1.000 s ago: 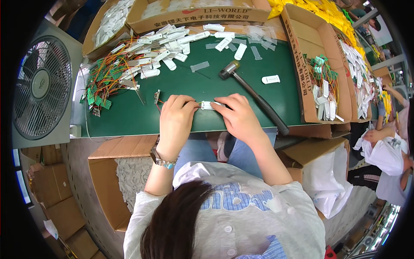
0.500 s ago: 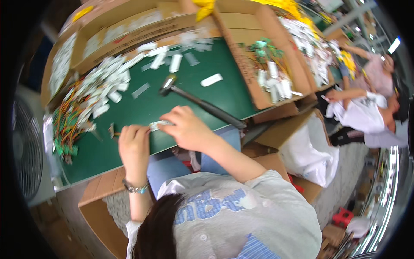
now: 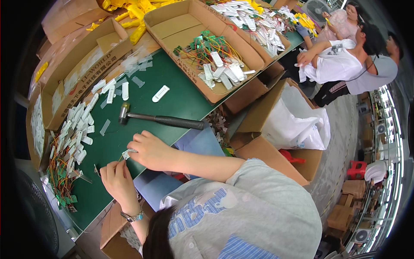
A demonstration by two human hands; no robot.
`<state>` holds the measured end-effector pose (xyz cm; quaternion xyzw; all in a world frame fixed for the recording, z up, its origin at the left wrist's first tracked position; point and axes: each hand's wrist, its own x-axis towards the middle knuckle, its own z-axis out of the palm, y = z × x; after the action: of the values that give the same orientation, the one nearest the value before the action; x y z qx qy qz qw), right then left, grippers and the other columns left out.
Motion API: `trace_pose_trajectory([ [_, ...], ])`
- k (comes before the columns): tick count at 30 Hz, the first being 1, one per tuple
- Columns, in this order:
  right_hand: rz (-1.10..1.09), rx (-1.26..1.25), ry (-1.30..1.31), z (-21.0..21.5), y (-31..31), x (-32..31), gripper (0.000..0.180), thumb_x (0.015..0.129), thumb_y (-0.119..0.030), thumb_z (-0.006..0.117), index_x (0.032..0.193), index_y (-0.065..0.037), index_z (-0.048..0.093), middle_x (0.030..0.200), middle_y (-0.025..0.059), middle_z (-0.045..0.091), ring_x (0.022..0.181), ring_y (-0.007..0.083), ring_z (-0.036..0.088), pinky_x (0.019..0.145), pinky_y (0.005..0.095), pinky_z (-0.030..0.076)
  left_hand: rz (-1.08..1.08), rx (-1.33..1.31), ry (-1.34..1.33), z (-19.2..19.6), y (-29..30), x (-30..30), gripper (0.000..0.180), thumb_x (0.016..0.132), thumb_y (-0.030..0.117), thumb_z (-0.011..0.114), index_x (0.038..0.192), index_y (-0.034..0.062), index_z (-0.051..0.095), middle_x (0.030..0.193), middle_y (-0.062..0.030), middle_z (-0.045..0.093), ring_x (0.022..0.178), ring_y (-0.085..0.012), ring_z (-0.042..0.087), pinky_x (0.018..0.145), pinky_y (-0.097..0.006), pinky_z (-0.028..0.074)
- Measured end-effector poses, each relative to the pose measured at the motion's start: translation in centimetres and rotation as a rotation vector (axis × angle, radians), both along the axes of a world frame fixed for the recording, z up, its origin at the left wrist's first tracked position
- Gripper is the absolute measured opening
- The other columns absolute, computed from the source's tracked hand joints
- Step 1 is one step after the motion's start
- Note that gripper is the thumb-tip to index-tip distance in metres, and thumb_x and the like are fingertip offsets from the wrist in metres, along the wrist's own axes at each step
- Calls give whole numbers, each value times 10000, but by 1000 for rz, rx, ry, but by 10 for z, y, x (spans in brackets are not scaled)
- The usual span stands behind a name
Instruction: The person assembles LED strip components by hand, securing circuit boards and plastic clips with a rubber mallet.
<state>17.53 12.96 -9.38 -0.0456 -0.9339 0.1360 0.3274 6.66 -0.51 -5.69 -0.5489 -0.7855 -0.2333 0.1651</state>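
Pinching a small white tag (image 3: 127, 153) between them on the green table (image 3: 181, 101), the right hand (image 3: 152, 150) grips its upper end, nearer, while the left hand (image 3: 116, 178) closes on its thin wire, running lower-left.

Single tilted head view, close, apparently steeply down onto green table (image 3: 142, 129).

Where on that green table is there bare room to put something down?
Bare green mat lies between the hammer and the cardboard box of wired parts. Left of the hands, the heap of white pieces and wires is crowded.
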Motion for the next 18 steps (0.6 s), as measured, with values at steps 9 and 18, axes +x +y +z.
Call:
trace_pose_trajectory([
  [9, -92, -1, 1, -2, -12, 0, 210, 812, -158, 611, 923, -22, 727, 988, 53, 647, 922, 213, 547, 788, 350, 425, -32, -22, 51, -10, -5, 2, 78, 792, -13, 679, 864, -7, 650, 903, -96, 588, 864, -284, 574, 765, -412, 461],
  [18, 173, -69, -76, 9, 22, -2, 177, 818, -173, 640, 948, -107, 739, 1041, 17, 687, 1001, 214, 597, 839, 372, 468, -96, -36, -324, -1, -11, -11, 78, 818, -27, 662, 891, -20, 635, 899, -148, 619, 850, -336, 613, 737, -418, 499],
])
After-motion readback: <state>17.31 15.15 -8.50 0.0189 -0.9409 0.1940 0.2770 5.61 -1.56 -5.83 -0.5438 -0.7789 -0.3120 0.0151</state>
